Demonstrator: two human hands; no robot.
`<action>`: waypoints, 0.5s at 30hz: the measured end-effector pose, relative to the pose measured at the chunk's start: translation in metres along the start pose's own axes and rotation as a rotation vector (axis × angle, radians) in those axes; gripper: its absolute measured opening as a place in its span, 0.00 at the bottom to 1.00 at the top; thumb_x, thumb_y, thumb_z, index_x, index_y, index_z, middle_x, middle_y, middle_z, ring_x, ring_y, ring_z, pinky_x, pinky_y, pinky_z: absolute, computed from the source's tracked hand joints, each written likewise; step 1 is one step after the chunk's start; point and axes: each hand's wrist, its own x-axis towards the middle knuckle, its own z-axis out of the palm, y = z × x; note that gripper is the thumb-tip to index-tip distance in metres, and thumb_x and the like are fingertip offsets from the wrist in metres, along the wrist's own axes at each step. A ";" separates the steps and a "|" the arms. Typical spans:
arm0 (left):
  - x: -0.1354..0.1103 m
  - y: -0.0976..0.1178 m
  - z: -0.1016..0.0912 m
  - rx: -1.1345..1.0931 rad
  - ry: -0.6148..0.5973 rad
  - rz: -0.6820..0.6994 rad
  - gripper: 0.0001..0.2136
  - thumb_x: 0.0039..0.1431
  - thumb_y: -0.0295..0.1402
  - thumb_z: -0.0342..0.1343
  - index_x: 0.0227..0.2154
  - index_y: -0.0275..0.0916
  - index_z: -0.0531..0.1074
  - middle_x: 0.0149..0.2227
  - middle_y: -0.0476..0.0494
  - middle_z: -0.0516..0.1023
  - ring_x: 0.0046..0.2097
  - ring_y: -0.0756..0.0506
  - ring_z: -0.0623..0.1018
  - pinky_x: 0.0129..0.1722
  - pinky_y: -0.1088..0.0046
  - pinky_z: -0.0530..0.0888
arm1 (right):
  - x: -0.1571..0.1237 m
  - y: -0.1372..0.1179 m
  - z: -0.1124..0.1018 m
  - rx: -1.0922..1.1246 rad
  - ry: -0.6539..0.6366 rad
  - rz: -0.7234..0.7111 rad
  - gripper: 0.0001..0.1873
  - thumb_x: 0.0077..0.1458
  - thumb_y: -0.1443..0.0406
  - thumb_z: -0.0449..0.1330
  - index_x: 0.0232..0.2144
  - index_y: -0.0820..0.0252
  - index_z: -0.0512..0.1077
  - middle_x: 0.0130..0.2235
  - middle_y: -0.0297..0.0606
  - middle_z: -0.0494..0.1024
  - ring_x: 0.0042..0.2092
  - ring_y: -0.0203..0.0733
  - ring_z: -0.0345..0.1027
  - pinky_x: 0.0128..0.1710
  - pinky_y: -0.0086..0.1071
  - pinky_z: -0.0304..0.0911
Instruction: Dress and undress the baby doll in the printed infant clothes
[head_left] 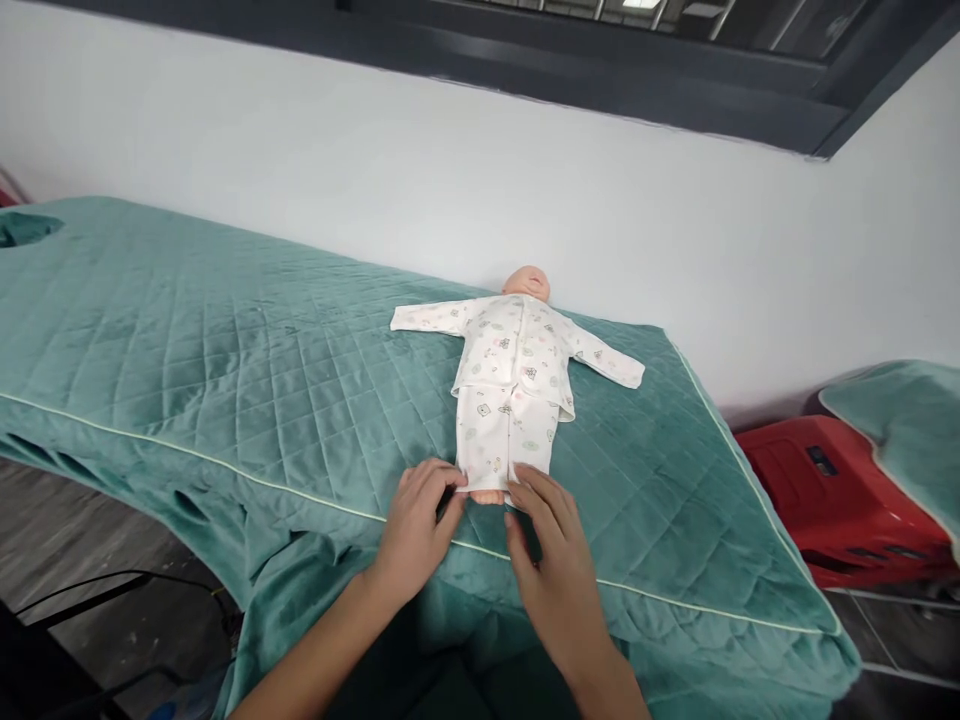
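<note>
A baby doll (528, 282) lies on its back on the green quilted cover, arms out to the sides. It wears a white printed baby top (510, 340) with long sleeves and matching baby trousers (484, 435). My left hand (421, 520) pinches the trouser hem at its left edge between thumb and fingers. At the right of the same hem, my right hand (551, 560) has its fingertips closed on the cloth. The toes of one doll foot (487, 497) show just below the cuff between my hands. My right fingers partly cover the other leg's end.
The green quilted cover (315, 370) drapes over a long bed against a white wall (420, 180). A red plastic stool (840, 490) stands to the right, partly under another green cloth (907, 420). A dark window frame (600, 75) runs above. Black cables (112, 580) hang at lower left.
</note>
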 end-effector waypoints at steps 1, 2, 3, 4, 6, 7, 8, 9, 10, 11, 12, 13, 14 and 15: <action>0.000 0.000 -0.001 -0.047 0.001 -0.009 0.04 0.70 0.32 0.51 0.40 0.44 0.70 0.41 0.47 0.77 0.45 0.44 0.76 0.47 0.62 0.70 | 0.005 -0.001 0.003 -0.024 -0.004 -0.006 0.18 0.63 0.70 0.56 0.53 0.47 0.69 0.60 0.42 0.73 0.63 0.55 0.65 0.59 0.59 0.68; 0.000 0.001 -0.001 -0.097 0.003 -0.023 0.04 0.70 0.32 0.51 0.40 0.44 0.70 0.41 0.46 0.76 0.45 0.45 0.76 0.47 0.63 0.71 | 0.010 -0.003 0.006 -0.047 -0.007 -0.007 0.16 0.62 0.71 0.56 0.50 0.49 0.70 0.59 0.42 0.74 0.63 0.56 0.65 0.59 0.60 0.67; 0.000 0.002 -0.002 -0.146 0.004 -0.042 0.04 0.70 0.33 0.51 0.40 0.44 0.70 0.41 0.46 0.76 0.44 0.45 0.76 0.46 0.64 0.71 | 0.015 -0.004 0.010 -0.068 -0.010 -0.005 0.14 0.62 0.71 0.56 0.47 0.50 0.70 0.59 0.43 0.74 0.63 0.56 0.65 0.59 0.60 0.66; 0.000 0.002 -0.003 -0.192 0.005 -0.063 0.04 0.70 0.33 0.51 0.40 0.43 0.70 0.41 0.46 0.75 0.44 0.46 0.76 0.46 0.66 0.71 | 0.018 -0.006 0.012 -0.086 -0.015 -0.003 0.13 0.61 0.72 0.57 0.46 0.52 0.70 0.58 0.44 0.75 0.63 0.56 0.64 0.60 0.60 0.65; -0.001 0.002 -0.004 -0.264 0.007 -0.105 0.04 0.69 0.33 0.51 0.40 0.42 0.70 0.40 0.46 0.74 0.43 0.46 0.75 0.45 0.68 0.71 | 0.023 -0.006 0.016 -0.108 -0.031 0.000 0.11 0.60 0.72 0.57 0.44 0.54 0.69 0.57 0.44 0.75 0.64 0.55 0.64 0.62 0.60 0.62; -0.001 0.001 -0.005 -0.288 0.011 -0.120 0.04 0.69 0.33 0.52 0.40 0.42 0.71 0.40 0.46 0.74 0.43 0.47 0.75 0.45 0.68 0.71 | 0.024 -0.006 0.017 -0.114 -0.042 0.001 0.10 0.61 0.73 0.57 0.43 0.54 0.69 0.56 0.44 0.75 0.64 0.55 0.63 0.62 0.60 0.61; -0.001 0.001 -0.006 -0.308 0.017 -0.130 0.03 0.69 0.33 0.53 0.39 0.41 0.71 0.40 0.46 0.74 0.43 0.47 0.75 0.46 0.69 0.71 | 0.024 -0.005 0.017 -0.119 -0.050 0.003 0.09 0.61 0.72 0.57 0.42 0.55 0.68 0.56 0.44 0.75 0.64 0.54 0.63 0.62 0.59 0.61; -0.002 0.000 -0.006 -0.321 0.023 -0.136 0.03 0.68 0.33 0.53 0.39 0.41 0.71 0.40 0.46 0.74 0.43 0.47 0.75 0.46 0.69 0.71 | 0.025 -0.003 0.017 -0.125 -0.052 0.004 0.08 0.62 0.72 0.58 0.41 0.55 0.68 0.56 0.45 0.75 0.64 0.54 0.63 0.62 0.59 0.61; -0.002 0.000 -0.006 -0.329 0.027 -0.140 0.03 0.68 0.32 0.53 0.39 0.41 0.71 0.40 0.46 0.74 0.43 0.47 0.75 0.46 0.70 0.71 | 0.025 -0.002 0.017 -0.133 -0.050 0.008 0.07 0.62 0.71 0.58 0.40 0.55 0.67 0.57 0.45 0.75 0.64 0.54 0.62 0.62 0.58 0.61; -0.003 -0.001 -0.006 -0.332 0.032 -0.142 0.03 0.68 0.32 0.54 0.39 0.41 0.71 0.40 0.47 0.74 0.43 0.47 0.75 0.46 0.70 0.71 | 0.026 0.000 0.017 -0.145 -0.047 0.012 0.07 0.62 0.71 0.59 0.40 0.55 0.67 0.57 0.46 0.74 0.64 0.55 0.62 0.61 0.58 0.62; -0.003 -0.001 -0.006 -0.329 0.035 -0.142 0.03 0.68 0.32 0.54 0.39 0.41 0.71 0.40 0.47 0.74 0.43 0.48 0.75 0.46 0.70 0.71 | 0.026 0.002 0.017 -0.159 -0.044 0.014 0.07 0.61 0.71 0.59 0.40 0.55 0.66 0.58 0.46 0.73 0.64 0.55 0.62 0.61 0.58 0.61; -0.004 -0.002 -0.006 -0.323 0.037 -0.141 0.02 0.68 0.31 0.54 0.39 0.41 0.71 0.40 0.47 0.74 0.43 0.48 0.75 0.46 0.70 0.71 | 0.028 0.003 0.017 -0.174 -0.039 0.014 0.07 0.61 0.71 0.60 0.39 0.56 0.66 0.58 0.47 0.73 0.64 0.56 0.61 0.61 0.59 0.61; -0.005 -0.002 -0.006 -0.314 0.038 -0.139 0.02 0.68 0.31 0.54 0.39 0.41 0.71 0.40 0.47 0.74 0.43 0.48 0.75 0.46 0.70 0.71 | 0.029 0.004 0.017 -0.187 -0.037 0.010 0.08 0.60 0.71 0.60 0.39 0.56 0.66 0.58 0.47 0.72 0.64 0.57 0.60 0.61 0.59 0.61; -0.005 -0.002 -0.006 -0.302 0.036 -0.137 0.02 0.68 0.31 0.54 0.39 0.41 0.71 0.40 0.47 0.74 0.43 0.48 0.75 0.46 0.70 0.71 | 0.030 0.004 0.017 -0.196 -0.035 0.005 0.08 0.60 0.72 0.60 0.38 0.56 0.66 0.58 0.46 0.72 0.65 0.58 0.59 0.61 0.60 0.60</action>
